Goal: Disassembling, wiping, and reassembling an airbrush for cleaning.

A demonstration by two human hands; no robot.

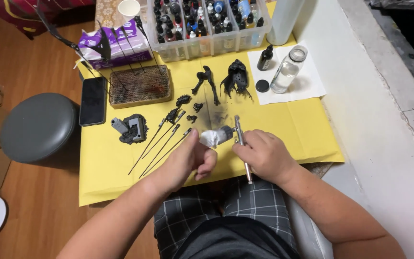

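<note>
My left hand (188, 160) grips a small plastic dropper bottle (215, 137), tipped on its side with its nozzle pointing right. My right hand (264, 156) holds a slim metal airbrush (242, 144) upright; the bottle's nozzle meets the cup near the airbrush's top. Both hands hover over yellow paper (293, 129) covering the table. Several black-painted model parts on thin sticks (165, 139) lie just left of my left hand. More black parts (235, 76) rest farther back.
A clear bin of paint bottles (207, 24) stands at the back. A glass bottle (288, 69) and small dark bottle (265, 57) sit on white paper. A cardboard block (140, 86), phone (93, 100), tissue pack (116, 45) and grey stool (37, 127) lie left.
</note>
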